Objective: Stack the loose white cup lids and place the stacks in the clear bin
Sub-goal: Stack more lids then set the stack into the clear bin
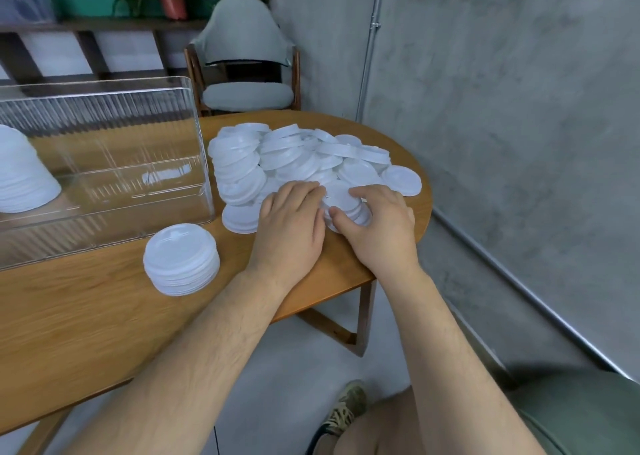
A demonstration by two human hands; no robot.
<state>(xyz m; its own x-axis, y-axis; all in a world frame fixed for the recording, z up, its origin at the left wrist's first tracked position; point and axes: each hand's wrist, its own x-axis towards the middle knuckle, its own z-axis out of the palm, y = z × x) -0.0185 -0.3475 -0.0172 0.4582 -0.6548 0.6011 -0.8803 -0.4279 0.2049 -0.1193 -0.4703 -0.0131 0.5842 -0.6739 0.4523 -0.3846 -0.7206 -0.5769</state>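
Note:
A big heap of loose white cup lids (304,157) covers the rounded right end of the wooden table (86,316). At the heap's near edge, both hands grip a small stack of lids (341,198): my left hand (291,226) wraps its left side, and my right hand (379,226) curls thumb and fingers round its right side. A finished stack of lids (181,259) stands alone on the table, nearer and to the left. The clear bin (194,122) stands at the back left with a tall stack of lids (20,174) inside at its left.
The table's curved edge runs just right of my right hand. A grey padded chair (244,74) stands behind the table. A concrete wall (502,91) closes off the right. A single lid (401,179) lies at the heap's far right.

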